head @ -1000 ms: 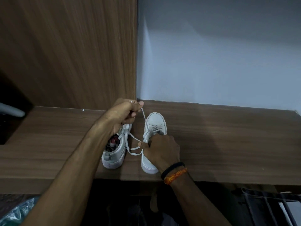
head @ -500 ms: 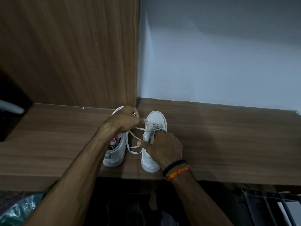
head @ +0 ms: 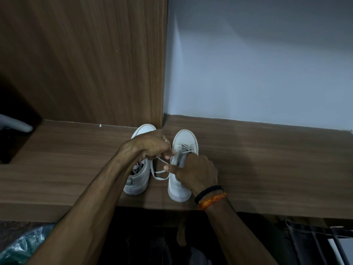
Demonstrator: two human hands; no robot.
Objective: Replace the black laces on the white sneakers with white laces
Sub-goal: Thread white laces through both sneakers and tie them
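Two white sneakers stand side by side on a wooden table (head: 267,169), toes pointing away toward the back, near the corner where a wood-grain panel (head: 86,64) meets a pale wall (head: 257,64). The right sneaker (head: 184,139) sits just beside the left sneaker (head: 139,175), a narrow gap between them, both heels close to the table's front edge. The left hand (head: 150,146) hovers over the front of the left sneaker, fingers curled in, pinching a white lace (head: 159,172) at a point just beside the right sneaker's eyelets. The right hand (head: 194,171) rests on the right sneaker's middle and collar, covering much of it, fingers curled round the upper, with the thumb and forefinger pinching the same lace lower down. Between the two hands the lace runs slack, and a loop of it hangs down into the gap between the shoes, reaching the table. White lacing crosses the visible eyelets near the right sneaker's toe. The right wrist wears a black band (head: 208,191) and an orange thread band (head: 212,200) side by side. At the far left a pale rounded bar (head: 16,124) pokes out of a dark recess
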